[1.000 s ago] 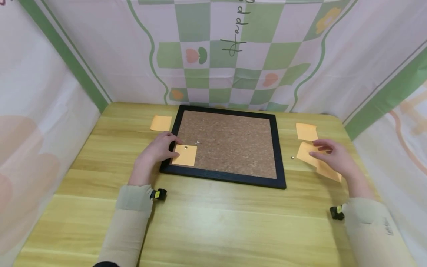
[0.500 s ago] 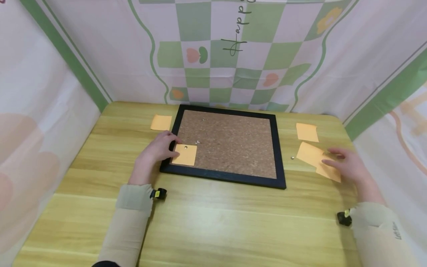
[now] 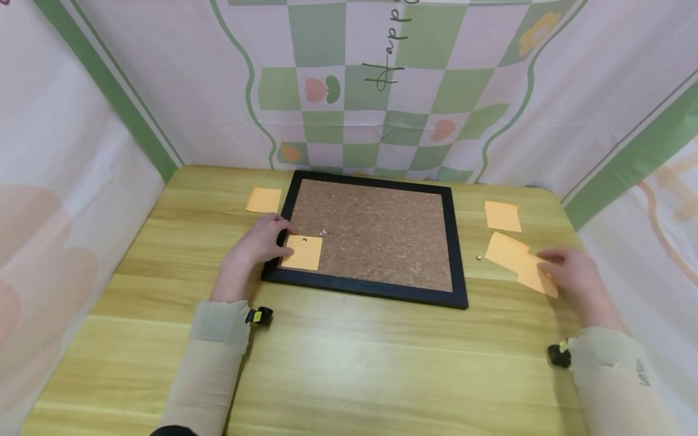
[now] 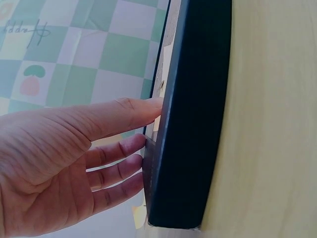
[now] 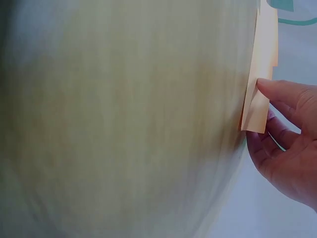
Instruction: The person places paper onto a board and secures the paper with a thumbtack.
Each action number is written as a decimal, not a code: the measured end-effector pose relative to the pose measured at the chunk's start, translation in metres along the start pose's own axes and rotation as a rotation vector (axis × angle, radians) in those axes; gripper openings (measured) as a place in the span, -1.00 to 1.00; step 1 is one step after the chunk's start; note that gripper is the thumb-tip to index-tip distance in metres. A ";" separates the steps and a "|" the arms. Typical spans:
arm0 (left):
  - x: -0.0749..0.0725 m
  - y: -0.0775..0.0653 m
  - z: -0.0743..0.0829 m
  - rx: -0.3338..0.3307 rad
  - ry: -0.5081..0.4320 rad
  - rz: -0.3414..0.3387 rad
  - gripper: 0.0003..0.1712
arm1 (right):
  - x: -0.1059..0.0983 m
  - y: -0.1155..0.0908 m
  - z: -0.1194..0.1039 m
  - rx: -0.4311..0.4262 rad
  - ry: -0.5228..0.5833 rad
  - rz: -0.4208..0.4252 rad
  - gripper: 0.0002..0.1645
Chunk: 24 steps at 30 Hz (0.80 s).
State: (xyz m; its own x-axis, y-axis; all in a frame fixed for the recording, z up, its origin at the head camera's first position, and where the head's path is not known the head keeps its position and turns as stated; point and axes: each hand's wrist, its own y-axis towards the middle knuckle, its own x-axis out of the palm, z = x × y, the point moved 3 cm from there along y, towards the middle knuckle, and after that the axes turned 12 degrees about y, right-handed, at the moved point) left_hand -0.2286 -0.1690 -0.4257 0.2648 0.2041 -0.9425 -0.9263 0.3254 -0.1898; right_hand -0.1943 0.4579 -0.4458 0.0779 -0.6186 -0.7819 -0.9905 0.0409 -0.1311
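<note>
In the head view, my left hand [image 3: 259, 242] lies at the left side of a black-framed cork board [image 3: 376, 236]. Its thumb touches an orange sticky note [image 3: 305, 257] that lies on the cork with a thumbtack [image 3: 304, 240] near its top edge. The left wrist view shows the other fingers [image 4: 121, 148] extended against the outer edge of the frame. On the right, two sticky notes overlap, and my right hand [image 3: 575, 272] pinches the right edge of the nearer sticky note [image 3: 531, 275]. The farther sticky note [image 3: 504, 249] touches it. Part of the index finger is hidden in the right wrist view.
A loose thumbtack [image 3: 478, 258] lies between the board and the right notes. Single sticky notes lie at the back right [image 3: 503, 216] and back left [image 3: 264, 200]. A printed curtain [image 3: 382, 121] borders the wooden table [image 3: 382, 363].
My right hand has moved right and slightly toward me, from the farther of the two overlapping sticky notes to the nearer one. My left hand has stayed at the board.
</note>
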 end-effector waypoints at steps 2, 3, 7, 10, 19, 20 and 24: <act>0.000 0.000 0.000 0.000 0.000 0.000 -0.50 | 0.001 0.000 -0.002 0.017 0.009 0.007 -0.53; -0.001 0.000 0.001 -0.003 -0.002 -0.001 -0.50 | 0.001 -0.001 -0.003 0.020 0.010 0.012 -0.54; -0.002 -0.001 0.002 -0.005 0.000 -0.002 -0.50 | 0.002 -0.001 -0.005 0.026 0.009 0.030 -0.57; -0.003 -0.002 0.002 -0.004 0.001 -0.002 -0.49 | 0.001 -0.001 -0.004 0.036 0.010 0.040 -0.57; -0.004 -0.003 0.003 -0.010 -0.010 -0.008 -0.50 | 0.002 -0.001 -0.004 0.012 0.000 0.076 -0.61; -0.003 -0.003 0.003 -0.011 -0.010 -0.009 -0.50 | 0.002 0.000 -0.004 0.011 0.002 0.081 -0.62; -0.002 -0.002 0.002 -0.008 -0.007 -0.008 -0.50 | 0.001 -0.001 -0.003 0.015 0.002 0.093 -0.63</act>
State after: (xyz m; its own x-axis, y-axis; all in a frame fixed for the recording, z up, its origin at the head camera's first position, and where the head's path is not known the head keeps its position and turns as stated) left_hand -0.2266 -0.1679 -0.4227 0.2744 0.2076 -0.9390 -0.9262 0.3197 -0.1999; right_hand -0.1940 0.4544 -0.4447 -0.0149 -0.6127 -0.7901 -0.9917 0.1100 -0.0665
